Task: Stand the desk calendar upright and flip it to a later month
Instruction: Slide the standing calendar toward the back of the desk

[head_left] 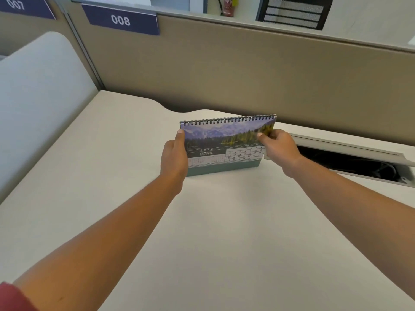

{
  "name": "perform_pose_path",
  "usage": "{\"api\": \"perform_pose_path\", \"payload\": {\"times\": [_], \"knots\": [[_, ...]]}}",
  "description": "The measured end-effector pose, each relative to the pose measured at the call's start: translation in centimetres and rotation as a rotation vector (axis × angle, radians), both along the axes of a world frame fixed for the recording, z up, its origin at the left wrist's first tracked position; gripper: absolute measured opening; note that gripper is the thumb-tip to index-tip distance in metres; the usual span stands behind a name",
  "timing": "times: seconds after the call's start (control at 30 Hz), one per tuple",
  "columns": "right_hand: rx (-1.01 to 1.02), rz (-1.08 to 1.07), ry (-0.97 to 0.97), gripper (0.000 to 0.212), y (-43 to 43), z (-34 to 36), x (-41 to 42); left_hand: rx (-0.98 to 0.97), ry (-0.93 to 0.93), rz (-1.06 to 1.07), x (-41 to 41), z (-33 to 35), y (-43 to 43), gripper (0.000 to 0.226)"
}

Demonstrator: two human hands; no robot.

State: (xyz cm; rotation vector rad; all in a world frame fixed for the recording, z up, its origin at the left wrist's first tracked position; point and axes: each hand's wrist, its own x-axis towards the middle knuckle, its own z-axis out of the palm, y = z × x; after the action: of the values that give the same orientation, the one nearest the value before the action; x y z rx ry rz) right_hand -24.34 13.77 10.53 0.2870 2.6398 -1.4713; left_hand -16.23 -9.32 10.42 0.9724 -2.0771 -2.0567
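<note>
A spiral-bound desk calendar stands upright on the cream desk, its teal base on the surface. The facing page shows a mountain and forest photo above the word APRIL and a date grid. My left hand grips the calendar's left edge, thumb on the front near the top corner. My right hand pinches the upper right edge of the page, thumb in front and fingers behind.
A tan cubicle partition rises just behind the calendar, with a "008" label. An open cable tray with a raised grey lid is cut into the desk at the right. A white side divider stands at the left.
</note>
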Motion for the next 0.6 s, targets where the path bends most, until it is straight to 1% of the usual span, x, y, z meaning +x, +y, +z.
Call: {"api": "perform_pose_path", "payload": {"times": [0.07, 0.13, 0.2, 0.3, 0.4, 0.47, 0.53, 0.6], "knots": [[-0.001, 0.002, -0.007, 0.025, 0.0, -0.4, 0.2, -0.042, 0.011, 0.026, 0.8, -0.5, -0.1, 0.039], [-0.006, -0.001, -0.02, 0.018, 0.1, -0.8, 0.4, -0.068, 0.02, -0.003, 1.6, -1.2, -0.1, 0.034], [-0.002, -0.005, -0.028, 0.02, 0.1, -0.9, 0.6, -0.095, 0.036, -0.036, 2.5, -1.8, -0.1, 0.037], [-0.001, 0.0, -0.033, 0.029, 0.0, -0.9, 0.7, -0.107, 0.076, -0.083, 3.7, -2.4, 0.3, 0.03], [-0.003, -0.001, -0.036, 0.035, -0.2, -0.9, 0.8, -0.138, 0.094, -0.157, 4.6, -2.9, 1.0, 0.04], [-0.004, -0.008, -0.04, 0.037, -0.3, -0.9, 0.8, -0.149, 0.1, -0.166, 5.0, -3.0, 1.4, 0.044], [-0.006, -0.01, -0.046, 0.038, -0.3, -0.9, 0.8, -0.148, 0.108, -0.148, 5.2, -3.0, 1.7, 0.045], [-0.012, -0.006, -0.049, 0.038, -0.3, -0.9, 0.9, -0.176, 0.091, -0.085, 5.1, -2.9, 1.8, 0.053]]}}
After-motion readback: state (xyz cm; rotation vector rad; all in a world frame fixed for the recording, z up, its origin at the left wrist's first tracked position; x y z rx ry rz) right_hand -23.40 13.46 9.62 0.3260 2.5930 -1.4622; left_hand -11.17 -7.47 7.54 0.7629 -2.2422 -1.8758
